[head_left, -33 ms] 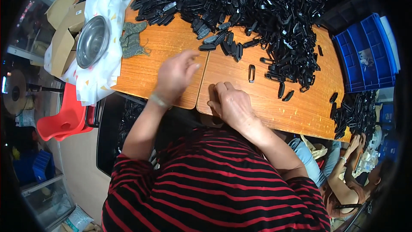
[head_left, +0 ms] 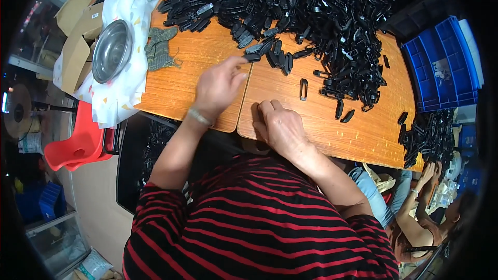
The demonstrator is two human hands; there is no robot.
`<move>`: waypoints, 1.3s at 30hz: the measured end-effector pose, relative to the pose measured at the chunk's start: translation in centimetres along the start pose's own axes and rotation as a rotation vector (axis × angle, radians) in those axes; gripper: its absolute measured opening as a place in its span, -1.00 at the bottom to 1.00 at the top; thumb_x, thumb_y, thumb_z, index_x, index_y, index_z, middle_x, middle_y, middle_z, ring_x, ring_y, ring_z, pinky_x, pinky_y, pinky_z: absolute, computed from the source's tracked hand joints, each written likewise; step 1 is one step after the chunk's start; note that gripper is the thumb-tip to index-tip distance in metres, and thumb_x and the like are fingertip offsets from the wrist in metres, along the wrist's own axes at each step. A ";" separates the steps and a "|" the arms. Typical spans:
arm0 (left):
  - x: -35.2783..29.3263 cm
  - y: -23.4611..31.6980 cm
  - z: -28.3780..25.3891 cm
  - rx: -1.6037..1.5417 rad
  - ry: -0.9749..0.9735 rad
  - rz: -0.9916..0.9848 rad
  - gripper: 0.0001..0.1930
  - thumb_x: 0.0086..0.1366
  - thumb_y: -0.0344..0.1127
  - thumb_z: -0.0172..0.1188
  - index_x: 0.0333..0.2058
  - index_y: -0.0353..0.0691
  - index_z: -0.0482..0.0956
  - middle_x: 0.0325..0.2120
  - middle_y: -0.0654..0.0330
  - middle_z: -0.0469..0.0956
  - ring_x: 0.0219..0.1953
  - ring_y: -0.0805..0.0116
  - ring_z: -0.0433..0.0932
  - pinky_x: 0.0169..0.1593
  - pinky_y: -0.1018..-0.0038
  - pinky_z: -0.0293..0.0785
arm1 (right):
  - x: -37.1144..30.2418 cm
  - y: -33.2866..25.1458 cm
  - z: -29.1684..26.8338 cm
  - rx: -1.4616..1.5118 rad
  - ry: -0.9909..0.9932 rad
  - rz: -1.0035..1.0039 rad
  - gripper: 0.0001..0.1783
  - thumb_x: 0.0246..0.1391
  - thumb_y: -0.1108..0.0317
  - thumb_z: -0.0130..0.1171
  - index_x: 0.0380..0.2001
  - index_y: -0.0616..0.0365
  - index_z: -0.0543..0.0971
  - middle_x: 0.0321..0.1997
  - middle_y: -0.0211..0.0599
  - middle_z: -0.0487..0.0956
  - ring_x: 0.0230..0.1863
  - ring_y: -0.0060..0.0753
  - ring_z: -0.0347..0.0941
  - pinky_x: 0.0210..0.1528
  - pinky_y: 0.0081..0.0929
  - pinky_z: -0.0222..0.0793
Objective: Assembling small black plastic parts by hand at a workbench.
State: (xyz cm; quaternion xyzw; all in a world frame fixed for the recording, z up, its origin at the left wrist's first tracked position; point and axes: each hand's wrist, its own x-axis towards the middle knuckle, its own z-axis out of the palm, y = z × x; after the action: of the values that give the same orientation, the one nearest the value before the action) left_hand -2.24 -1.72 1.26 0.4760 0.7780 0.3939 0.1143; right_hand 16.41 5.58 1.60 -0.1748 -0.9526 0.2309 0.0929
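My left hand [head_left: 220, 87] hovers above the table, left of the seam. Its thumb and forefinger are apart, with nothing seen between them; the fingertips reach the nearest black, elongated plastic pieces [head_left: 252, 57] at the near edge of a large pile. My right hand [head_left: 282, 127] rests at the table's near edge, just right of the seam. Its fingers are curled down and closed; whatever lies under them is hidden. A single black oblong frame [head_left: 303, 89] with an open middle lies on the wood beyond my right hand, apart from the pile.
The big heap of black pieces [head_left: 332, 26] covers the far part of the wooden table [head_left: 332, 124]. Blue crates [head_left: 441, 67] stand right. At left are a grey knitted glove [head_left: 162, 46], a metal bowl [head_left: 112, 52] and a red chair [head_left: 78, 140]. Another person's hands [head_left: 428, 173] work at right.
My left hand has moved slightly right and farther over the table, up to the closest black pieces. My right hand has stayed nearly in place.
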 end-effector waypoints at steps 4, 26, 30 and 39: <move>2.4 -0.4 2.3 0.187 0.070 0.028 -0.74 0.16 -0.33 0.29 -0.14 -0.13 0.60 -0.46 0.15 0.59 -0.43 0.16 0.58 -0.34 0.30 0.47 | -0.5 0.4 -1.2 -0.046 -0.054 0.014 -0.72 0.03 0.37 0.20 -0.20 0.24 0.45 -0.30 0.04 0.54 -0.34 0.11 0.51 -0.31 -0.13 0.45; -0.8 2.4 1.9 -1.055 -0.235 -0.153 -0.72 0.34 -0.39 0.13 0.00 -0.33 0.52 -0.37 0.33 0.59 -0.39 0.66 0.48 -0.31 0.73 0.37 | 1.8 1.0 -2.4 0.683 0.500 0.133 -0.80 0.17 0.48 0.18 -0.16 0.31 0.51 -0.32 -0.38 0.55 -0.39 -0.64 0.45 -0.32 -0.66 0.40; -1.2 3.4 1.5 -1.089 -0.224 -0.135 -0.72 0.34 -0.39 0.12 0.00 -0.33 0.52 -0.36 0.33 0.59 -0.39 0.66 0.48 -0.31 0.73 0.37 | 2.2 1.1 -2.2 0.606 0.553 0.050 -0.80 0.13 0.50 0.21 -0.16 0.30 0.53 -0.27 -0.35 0.52 -0.37 -0.62 0.46 -0.35 -0.68 0.40; -2.1 3.0 2.9 -0.916 -0.060 -0.003 -0.71 0.31 -0.50 0.14 0.00 -0.41 0.52 -0.27 0.29 0.54 -0.37 0.66 0.47 -0.25 0.70 0.43 | 1.7 1.7 -1.6 0.474 0.508 0.007 -0.77 0.01 0.54 0.30 -0.22 0.25 0.54 -0.35 -0.32 0.48 -0.42 -0.55 0.48 -0.47 -0.65 0.38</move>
State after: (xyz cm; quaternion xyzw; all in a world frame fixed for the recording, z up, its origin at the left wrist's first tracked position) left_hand 2.39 -1.33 1.10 0.3863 0.5207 0.6832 0.3359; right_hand 15.74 8.25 2.37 -0.2036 -0.8184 0.3949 0.3644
